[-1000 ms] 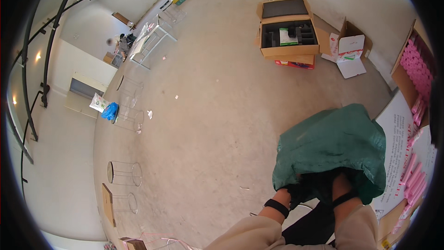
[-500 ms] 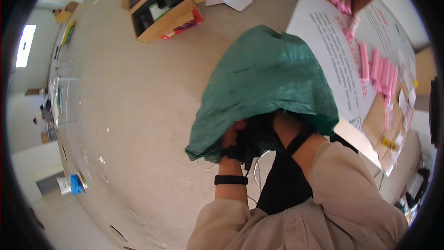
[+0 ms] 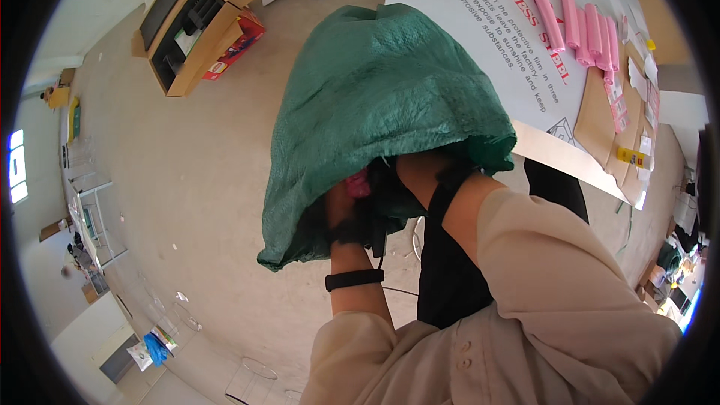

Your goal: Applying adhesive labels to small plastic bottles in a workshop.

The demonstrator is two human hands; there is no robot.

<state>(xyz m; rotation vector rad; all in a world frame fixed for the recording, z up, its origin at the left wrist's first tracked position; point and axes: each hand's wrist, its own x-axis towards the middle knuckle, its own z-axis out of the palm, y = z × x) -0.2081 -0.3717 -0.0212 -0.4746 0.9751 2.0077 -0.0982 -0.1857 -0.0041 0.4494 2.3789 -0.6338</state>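
A large green woven sack (image 3: pixel 382 90) bulges in front of me, its mouth turned toward my body. Both my arms reach into that opening. My left hand (image 3: pixel 340 202) is mostly in the sack's shadow, next to a pink thing (image 3: pixel 358 184) whose kind I cannot make out. My right hand (image 3: pixel 411 172) goes in beneath the sack's rim. The sack hides the fingers of both hands, so their grip does not show. Black straps circle both forearms.
To the right stands a table covered in printed white film (image 3: pixel 480 37), with several pink rolls (image 3: pixel 574 22), cardboard (image 3: pixel 596 116) and a small yellow item (image 3: pixel 634 157) on it. An open cardboard box (image 3: pixel 176 79) sits on the floor at far left.
In the picture the sack and my arms have shifted left and slightly up, as have the table and the box. More of the pink thing by my left hand shows.
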